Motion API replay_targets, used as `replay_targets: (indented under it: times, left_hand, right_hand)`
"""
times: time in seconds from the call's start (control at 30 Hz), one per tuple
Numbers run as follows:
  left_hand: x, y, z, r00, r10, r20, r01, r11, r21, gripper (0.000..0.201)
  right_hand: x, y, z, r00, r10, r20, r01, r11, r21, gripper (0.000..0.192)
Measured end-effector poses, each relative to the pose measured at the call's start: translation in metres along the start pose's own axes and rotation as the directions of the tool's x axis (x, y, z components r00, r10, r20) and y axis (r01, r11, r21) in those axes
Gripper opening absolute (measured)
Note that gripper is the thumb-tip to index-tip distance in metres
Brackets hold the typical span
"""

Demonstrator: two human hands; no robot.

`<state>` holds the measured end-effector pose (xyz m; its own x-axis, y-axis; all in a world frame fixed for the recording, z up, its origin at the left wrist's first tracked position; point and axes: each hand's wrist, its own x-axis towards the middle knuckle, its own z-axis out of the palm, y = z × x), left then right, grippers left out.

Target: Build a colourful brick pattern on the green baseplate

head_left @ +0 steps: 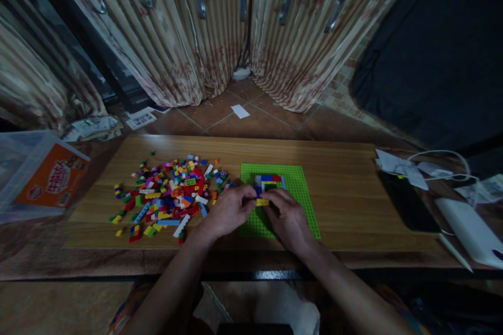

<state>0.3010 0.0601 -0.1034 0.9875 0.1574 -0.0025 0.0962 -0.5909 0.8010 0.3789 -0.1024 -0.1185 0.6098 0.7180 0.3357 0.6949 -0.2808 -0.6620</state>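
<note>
A green studded baseplate (293,171) lies on the wooden board, with a small square structure of coloured toy bricks (271,178) built on it. Blue, red, white and yellow pieces show in its walls. Over the structure's near side, my right hand (288,217) pinches a yellow brick (262,202). My left hand (231,209) is closed right beside it, its fingertips at the brick's left end and the corner of the structure. Whether the left fingers hold a piece of their own is hidden. Both hands cover part of the structure's near side.
Many loose bricks (168,193) are spread over the left of the wooden board (346,193). A clear plastic bin (23,141) with an orange label stands at far left. On the right are a black tablet-like slab (408,201), a white device (467,230), a white stylus (456,252) and cables.
</note>
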Motion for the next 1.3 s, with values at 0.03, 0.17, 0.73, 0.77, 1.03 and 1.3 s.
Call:
replay_targets:
  times: [0.03, 0.17, 0.73, 0.77, 1.03, 1.3]
  left_hand:
    - [0.0, 0.001, 0.0, 1.0, -0.005, 0.0, 0.005, 1.0, 0.003, 0.01]
    - [0.001, 0.0, 0.0, 1.0, -0.002, -0.006, 0.002, 1.0, 0.002, 0.01]
    - [0.008, 0.009, 0.004, 0.99, -0.121, -0.077, 0.118, 0.992, -0.046, 0.01]
    - [0.009, 0.01, 0.004, 0.988, -0.131, -0.076, 0.128, 0.99, -0.053, 0.009]
    - [0.013, 0.002, 0.012, 0.974, -0.223, -0.049, 0.209, 0.957, -0.203, 0.006]
    - [0.017, 0.006, 0.012, 0.94, -0.339, 0.041, 0.337, 0.901, -0.275, 0.008]
  right_hand:
    - [0.0, 0.001, 0.001, 1.0, 0.001, -0.007, -0.001, 1.0, -0.009, 0.03]
    - [0.0, 0.002, 0.001, 1.0, 0.005, -0.01, -0.005, 1.0, -0.022, 0.028]
    - [0.002, -0.002, -0.011, 0.975, 0.222, 0.003, -0.222, 0.972, 0.072, 0.012]
    - [0.003, -0.002, -0.01, 0.974, 0.228, 0.007, -0.228, 0.971, 0.078, 0.012]
    - [0.005, 0.0, -0.007, 0.957, 0.288, 0.008, -0.286, 0.946, 0.154, 0.011]
    - [0.006, 0.004, -0.005, 0.958, 0.286, -0.004, -0.282, 0.947, 0.155, 0.011]
